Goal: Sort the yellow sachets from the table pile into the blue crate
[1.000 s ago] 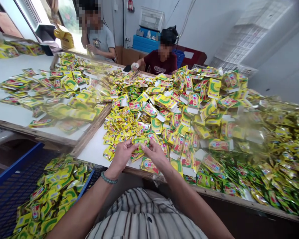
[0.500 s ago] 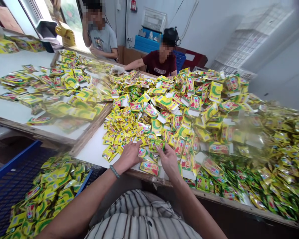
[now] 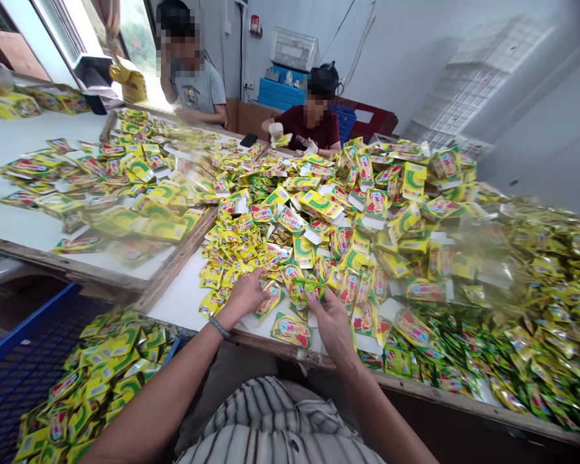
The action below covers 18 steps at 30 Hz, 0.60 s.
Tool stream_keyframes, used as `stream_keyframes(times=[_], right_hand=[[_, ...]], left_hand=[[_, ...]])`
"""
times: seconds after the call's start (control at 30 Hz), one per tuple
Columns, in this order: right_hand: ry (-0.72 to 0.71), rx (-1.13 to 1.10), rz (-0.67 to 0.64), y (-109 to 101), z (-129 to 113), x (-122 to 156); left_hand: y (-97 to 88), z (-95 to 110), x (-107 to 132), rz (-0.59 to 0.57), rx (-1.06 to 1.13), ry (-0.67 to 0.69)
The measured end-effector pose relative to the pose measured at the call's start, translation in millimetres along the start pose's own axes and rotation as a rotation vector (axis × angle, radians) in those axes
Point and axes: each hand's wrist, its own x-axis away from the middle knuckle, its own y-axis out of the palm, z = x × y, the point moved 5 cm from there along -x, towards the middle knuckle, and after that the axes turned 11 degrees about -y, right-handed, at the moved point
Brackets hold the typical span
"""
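My right hand [image 3: 332,317] grips a green candy sachet [image 3: 305,290] between thumb and fingers, just above the table's front edge. My left hand [image 3: 245,296] is over the near edge of a heap of small yellow sachets [image 3: 244,235]. Its index finger stretches forward and the other fingers are partly hidden; I see nothing held in it. Beside its fingertips is a yellow-green printed box [image 3: 269,300]. Another flat box [image 3: 291,330] rests between my hands at the wooden rim. Many more open-flapped boxes [image 3: 320,203] are piled beyond.
Green sachets [image 3: 432,345] and a mound of yellow sachets [image 3: 551,277] fill the right side. A wooden divider [image 3: 178,261] separates the left tabletop with its boxes. Below left stands a blue crate [image 3: 29,335] of filled boxes. Two people sit across the table.
My left hand has shifted slightly left, uncovering a box near its fingers. The green sachet in my right hand has moved a little lower. Across the table, a person has drawn back a gloved hand.
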Motion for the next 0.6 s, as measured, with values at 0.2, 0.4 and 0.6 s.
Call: stream_keyframes(times=[0.2,0.4,0.6], right_hand=[[0.163,-0.310,-0.100,27.6,5.5,9.8],[0.079,-0.217,-0.099,30.5,10.7,-5.0],[0.053,0.005,-0.368,17.7,-7.3,-10.1]], left_hand=[[-31.7,-10.0,13.4,0.097,0.927,-0.127],[-14.3,-17.6,46.9,-0.076,1.056,-0.238],[-45.7,-2.3,45.4,-0.153,0.423,0.155]])
